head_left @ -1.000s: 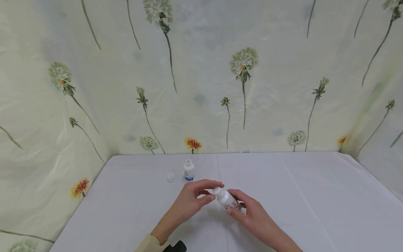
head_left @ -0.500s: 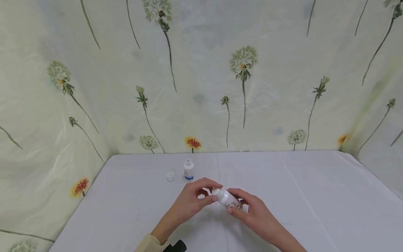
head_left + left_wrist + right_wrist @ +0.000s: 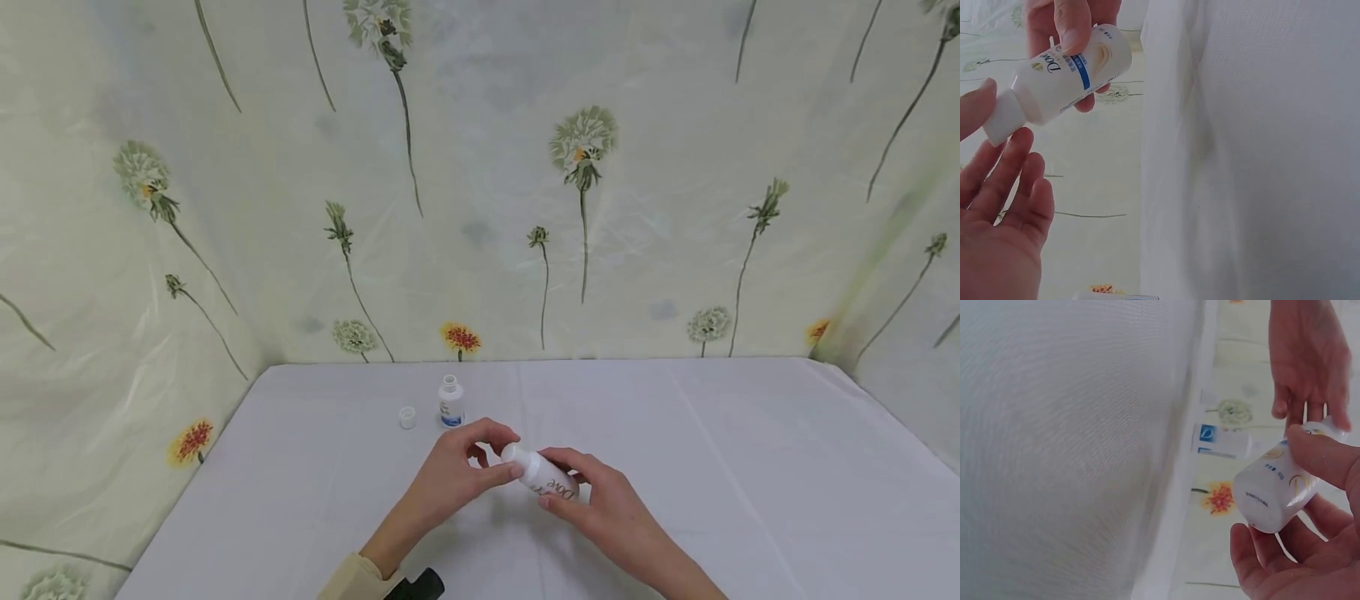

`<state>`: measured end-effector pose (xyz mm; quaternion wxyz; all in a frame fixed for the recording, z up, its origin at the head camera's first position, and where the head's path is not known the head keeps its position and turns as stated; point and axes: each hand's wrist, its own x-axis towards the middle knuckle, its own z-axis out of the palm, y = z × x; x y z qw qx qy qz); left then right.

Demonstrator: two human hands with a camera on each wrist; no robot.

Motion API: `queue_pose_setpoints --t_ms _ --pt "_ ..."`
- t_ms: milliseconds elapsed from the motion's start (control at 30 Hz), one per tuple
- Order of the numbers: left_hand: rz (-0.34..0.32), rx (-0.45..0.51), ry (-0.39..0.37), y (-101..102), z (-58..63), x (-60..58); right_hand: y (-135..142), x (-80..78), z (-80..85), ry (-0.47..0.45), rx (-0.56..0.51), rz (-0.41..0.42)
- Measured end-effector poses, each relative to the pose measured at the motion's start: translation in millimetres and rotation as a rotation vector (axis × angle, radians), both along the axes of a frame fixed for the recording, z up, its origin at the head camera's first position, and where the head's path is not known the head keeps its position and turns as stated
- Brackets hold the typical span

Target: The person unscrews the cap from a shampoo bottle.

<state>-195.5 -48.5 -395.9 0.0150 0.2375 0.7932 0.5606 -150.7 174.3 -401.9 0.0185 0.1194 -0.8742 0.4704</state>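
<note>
A white Dove bottle (image 3: 546, 477) is held tilted above the table, its capped end toward the left. My right hand (image 3: 611, 504) grips the bottle's body between thumb and fingers. At the other end, my left hand (image 3: 453, 475) pinches the white cap (image 3: 1005, 117) with thumb and fingertips, the remaining fingers loosely bent in the left wrist view. Behind my left hand stands a second white bottle (image 3: 451, 407), upright, its neck bare. A loose white cap (image 3: 407, 418) lies just left of that bottle.
A white cloth (image 3: 712, 483) covers the table. Flower-patterned sheeting (image 3: 480, 183) hangs behind it and along both sides.
The held bottle has rolled slightly, showing more of its lettering. My left fingers have shifted a little on the cap. The standing bottle and loose cap stay put.
</note>
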Motion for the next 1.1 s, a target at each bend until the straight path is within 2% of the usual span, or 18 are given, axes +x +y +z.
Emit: queue_pose_setpoints --t_ms 267,367,533,867,1000,1100 --pt "-0.155 0.042 0.052 -7.7 0.9 -2.0 -0.6 -1.5 0.9 0.021 0.024 0.022" --pt "-0.179 0.062 0.069 -8.7 0.4 -2.5 -1.3 -2.7 1.8 0.026 0.025 0.037" --pt "-0.149 0.04 0.058 -7.7 0.2 -1.8 -2.2 -3.7 2.5 0.03 0.025 0.052" --pt "-0.013 -0.01 -0.038 -5.7 1.3 -1.2 -3.1 1.2 3.6 0.009 -0.019 0.052" --pt "0.012 -0.02 -0.05 -4.6 1.1 -1.6 -3.1 2.4 1.7 0.013 -0.007 0.033" --pt "-0.002 -0.001 -0.06 -4.5 0.9 -2.4 -3.5 2.5 1.1 0.008 0.001 0.019"
